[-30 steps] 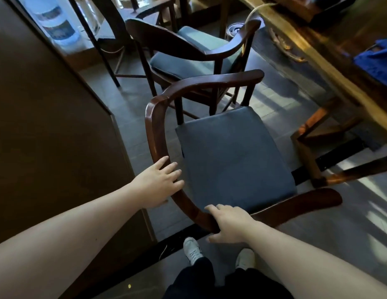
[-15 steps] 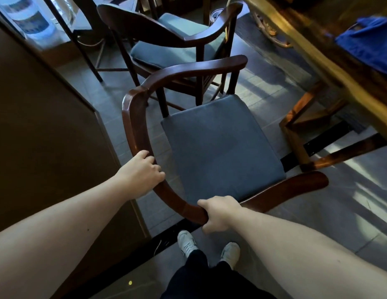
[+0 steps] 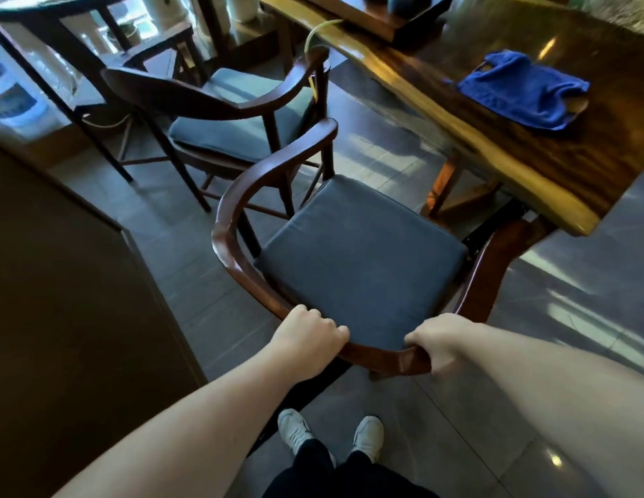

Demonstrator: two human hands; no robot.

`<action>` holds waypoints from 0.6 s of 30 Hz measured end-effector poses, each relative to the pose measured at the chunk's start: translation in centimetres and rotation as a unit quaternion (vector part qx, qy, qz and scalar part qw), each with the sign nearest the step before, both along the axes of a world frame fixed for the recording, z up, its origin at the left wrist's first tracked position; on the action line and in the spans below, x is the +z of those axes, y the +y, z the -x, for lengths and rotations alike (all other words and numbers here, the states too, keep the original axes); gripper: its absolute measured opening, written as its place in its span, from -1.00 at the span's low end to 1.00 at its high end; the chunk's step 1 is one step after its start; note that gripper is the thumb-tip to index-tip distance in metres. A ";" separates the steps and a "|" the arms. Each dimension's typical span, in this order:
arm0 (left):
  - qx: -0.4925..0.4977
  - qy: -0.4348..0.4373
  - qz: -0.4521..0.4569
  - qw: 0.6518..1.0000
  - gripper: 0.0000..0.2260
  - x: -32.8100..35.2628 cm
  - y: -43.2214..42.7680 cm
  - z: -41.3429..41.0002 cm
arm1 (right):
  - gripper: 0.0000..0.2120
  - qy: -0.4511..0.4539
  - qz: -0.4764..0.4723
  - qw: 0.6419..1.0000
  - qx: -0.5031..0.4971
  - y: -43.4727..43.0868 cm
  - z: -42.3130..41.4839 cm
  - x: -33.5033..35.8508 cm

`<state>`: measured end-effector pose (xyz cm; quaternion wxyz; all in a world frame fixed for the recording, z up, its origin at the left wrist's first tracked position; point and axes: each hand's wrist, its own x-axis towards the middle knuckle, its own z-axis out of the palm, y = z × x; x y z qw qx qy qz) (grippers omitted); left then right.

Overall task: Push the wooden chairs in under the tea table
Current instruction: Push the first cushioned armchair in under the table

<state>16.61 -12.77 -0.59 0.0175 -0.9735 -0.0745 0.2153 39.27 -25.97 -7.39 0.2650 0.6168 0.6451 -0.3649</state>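
A dark wooden armchair (image 3: 238, 267) with a grey-blue seat cushion stands right in front of me, its seat turned toward the tea table (image 3: 550, 163). My left hand (image 3: 309, 336) grips the curved back rail on its left part. My right hand (image 3: 439, 339) grips the same rail further right. The chair's right arm tip sits at the table's near corner, by the table leg. A second wooden chair (image 3: 191, 98) with the same cushion stands beyond it, out from the table.
A blue cloth (image 3: 521, 91) lies on the tea table, with a dark tray (image 3: 381, 16) further back. A dark cabinet (image 3: 62, 282) fills the left side. A small dark side table (image 3: 62, 52) stands behind the far chair. My feet are on the tiled floor below.
Both hands have closed on the back rail and sit nearer each other. The chair has turned and moved right, its right arm now at the table's corner.
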 end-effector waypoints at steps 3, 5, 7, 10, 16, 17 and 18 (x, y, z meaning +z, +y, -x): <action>-0.001 -0.016 0.024 1.000 -0.91 0.1 -0.5 -1.0 | -0.58 0.001 0.014 1.000 0.000 -1.2 -2.1 -0.6; -0.006 -0.015 0.031 0.999 -0.85 0.2 -0.5 -1.1 | -0.61 0.003 0.011 1.000 -0.002 -1.8 -2.6 -1.1; -0.010 -0.014 0.036 0.999 -0.83 0.3 -0.3 -1.1 | -0.62 0.003 0.002 1.000 -0.005 -2.1 -2.8 -1.2; -0.014 -0.021 0.042 0.999 -0.86 0.4 0.9 -0.3 | -0.59 -0.011 -0.030 0.999 -0.007 -2.7 -2.4 -1.2; -0.023 -0.037 0.033 0.999 -0.80 0.0 7.4 2.4 | -0.39 0.032 -0.052 0.985 -0.159 -3.1 0.6 1.1; -0.028 -0.039 0.035 0.998 -0.78 -0.1 8.8 2.8 | -0.40 0.051 -0.062 0.978 -0.192 -2.9 1.7 1.8; -0.035 -0.047 0.038 0.998 -0.78 -0.3 10.3 3.2 | -0.41 0.073 -0.080 0.968 -0.226 -2.6 3.0 2.5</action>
